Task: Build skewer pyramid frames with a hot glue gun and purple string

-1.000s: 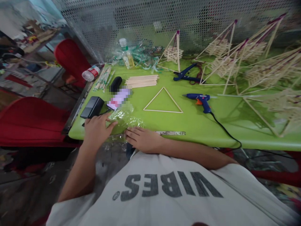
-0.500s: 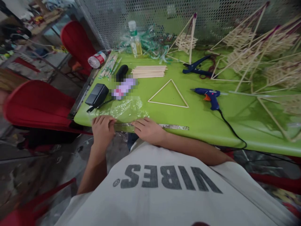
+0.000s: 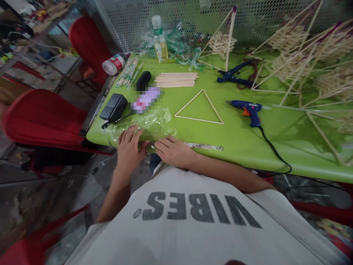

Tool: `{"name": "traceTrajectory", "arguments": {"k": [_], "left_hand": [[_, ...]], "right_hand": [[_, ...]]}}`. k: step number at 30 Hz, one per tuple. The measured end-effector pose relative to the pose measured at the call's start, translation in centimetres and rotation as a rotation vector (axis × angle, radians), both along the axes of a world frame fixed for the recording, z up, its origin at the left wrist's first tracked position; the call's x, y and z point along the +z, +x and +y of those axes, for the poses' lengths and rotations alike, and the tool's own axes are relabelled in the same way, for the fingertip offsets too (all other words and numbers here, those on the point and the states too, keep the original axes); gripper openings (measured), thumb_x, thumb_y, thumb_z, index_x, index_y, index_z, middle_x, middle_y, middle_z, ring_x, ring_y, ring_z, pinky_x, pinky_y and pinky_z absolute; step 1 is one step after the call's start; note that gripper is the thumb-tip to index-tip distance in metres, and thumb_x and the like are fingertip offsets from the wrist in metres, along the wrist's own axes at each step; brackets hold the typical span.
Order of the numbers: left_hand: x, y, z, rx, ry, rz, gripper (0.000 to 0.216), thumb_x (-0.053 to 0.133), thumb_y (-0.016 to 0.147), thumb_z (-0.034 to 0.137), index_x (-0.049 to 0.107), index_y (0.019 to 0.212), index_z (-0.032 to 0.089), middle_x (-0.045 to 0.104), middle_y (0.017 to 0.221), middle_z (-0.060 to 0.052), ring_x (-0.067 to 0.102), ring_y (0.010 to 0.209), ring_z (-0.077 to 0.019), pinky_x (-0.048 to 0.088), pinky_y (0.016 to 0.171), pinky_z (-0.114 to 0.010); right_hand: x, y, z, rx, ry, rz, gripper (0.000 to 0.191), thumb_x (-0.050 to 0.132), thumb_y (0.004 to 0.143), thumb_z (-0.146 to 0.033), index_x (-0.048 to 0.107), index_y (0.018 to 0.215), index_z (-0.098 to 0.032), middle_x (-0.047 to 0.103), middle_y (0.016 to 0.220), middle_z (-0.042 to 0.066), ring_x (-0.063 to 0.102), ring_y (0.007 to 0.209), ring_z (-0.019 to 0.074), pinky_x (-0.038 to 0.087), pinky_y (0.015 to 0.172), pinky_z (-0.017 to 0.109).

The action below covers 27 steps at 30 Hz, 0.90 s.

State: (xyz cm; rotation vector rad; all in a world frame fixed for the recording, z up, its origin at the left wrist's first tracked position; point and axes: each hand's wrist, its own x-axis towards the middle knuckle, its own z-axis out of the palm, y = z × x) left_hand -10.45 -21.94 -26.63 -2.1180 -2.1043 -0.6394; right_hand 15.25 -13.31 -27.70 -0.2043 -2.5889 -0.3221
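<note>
My left hand lies flat with fingers stretched out on a crumpled clear plastic bag at the near edge of the green table. My right hand rests beside it at the table edge, fingers extended and touching the plastic. Beyond the bag lies a triangle of thin wooden sticks. A bundle of loose sticks lies farther back. A blue glue gun lies to the right, its black cable running off the table edge.
A black box, a black case, blue pliers, two bottles and stick-built frames crowd the table. Red chairs stand on the left. A perforated metal screen backs the table.
My left hand moved from the table edge forward onto the plastic bag, fingers now spread flat. My right hand stayed nearly in place. The view shifted slightly.
</note>
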Motion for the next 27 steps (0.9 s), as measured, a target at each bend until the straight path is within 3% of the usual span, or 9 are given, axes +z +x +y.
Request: {"name": "traceTrajectory", "arguments": {"k": [5,8,10,12,15,20,27], "left_hand": [[-0.3,-2.1,0.6,0.012,-0.147,-0.002,0.065,0.055,0.115,0.055,0.058,0.173,0.027,0.057,0.182,-0.012,0.050,0.174,-0.0367,0.034,0.147,-0.061],[-0.8,-3.5,0.5,-0.039,-0.168,0.041,0.081,0.059,0.112,0.062,0.045,0.183,0.026,0.044,0.191,-0.012,0.040,0.181,-0.0387,0.027,0.150,-0.062],[-1.3,-4.0,0.5,-0.068,-0.148,0.055,0.086,0.060,0.111,0.065,0.040,0.185,0.027,0.038,0.194,-0.011,0.035,0.183,-0.0381,0.023,0.152,-0.061],[-1.7,-4.2,0.5,-0.078,-0.128,0.049,0.087,0.061,0.110,0.065,0.039,0.185,0.028,0.037,0.194,-0.010,0.035,0.183,-0.0367,0.021,0.153,-0.059],[-1.7,-4.2,0.6,-0.063,-0.139,0.005,0.084,0.063,0.109,0.065,0.043,0.184,0.032,0.038,0.194,-0.007,0.036,0.183,-0.0349,0.020,0.153,-0.057],[-0.6,-4.1,1.0,-0.019,-0.193,-0.148,0.068,0.069,0.106,0.062,0.061,0.170,0.040,0.046,0.191,-0.002,0.038,0.182,-0.0322,0.019,0.154,-0.058],[1.0,-5.0,1.5,-0.063,-0.268,-0.286,0.055,0.074,0.104,0.040,0.072,0.158,0.036,0.048,0.189,-0.004,0.043,0.180,-0.0309,0.023,0.154,-0.064]], "right_hand": [[0.6,0.2,0.2,0.024,-0.129,-0.056,0.026,0.053,0.121,-0.022,0.077,0.116,-0.012,0.077,0.133,0.016,0.068,0.118,0.0290,0.055,0.098,0.045],[1.3,-0.4,0.5,0.003,-0.243,-0.061,0.029,0.052,0.122,-0.026,0.078,0.123,-0.011,0.078,0.135,0.017,0.070,0.123,0.0295,0.059,0.101,0.046],[1.5,-1.1,0.9,-0.007,-0.280,-0.051,0.034,0.054,0.122,-0.030,0.077,0.139,-0.011,0.075,0.151,0.019,0.067,0.143,0.0325,0.059,0.115,0.050],[1.6,-1.8,1.2,0.023,-0.270,-0.088,0.048,0.058,0.121,-0.038,0.068,0.159,-0.011,0.063,0.173,0.019,0.055,0.165,0.0353,0.052,0.133,0.055],[1.4,-2.6,1.3,0.045,-0.258,-0.248,0.068,0.064,0.118,-0.048,0.057,0.175,-0.011,0.051,0.185,0.018,0.047,0.175,0.0387,0.041,0.146,0.057],[1.8,-2.3,1.0,-0.026,-0.280,-0.264,0.065,0.063,0.117,-0.052,0.065,0.169,-0.012,0.049,0.186,0.021,0.043,0.176,0.0481,0.040,0.144,0.074],[2.8,-0.4,0.4,-0.079,-0.160,-0.166,0.063,0.057,0.118,-0.064,0.081,0.146,-0.012,0.063,0.174,0.020,0.054,0.167,0.0456,0.048,0.138,0.075]]}}
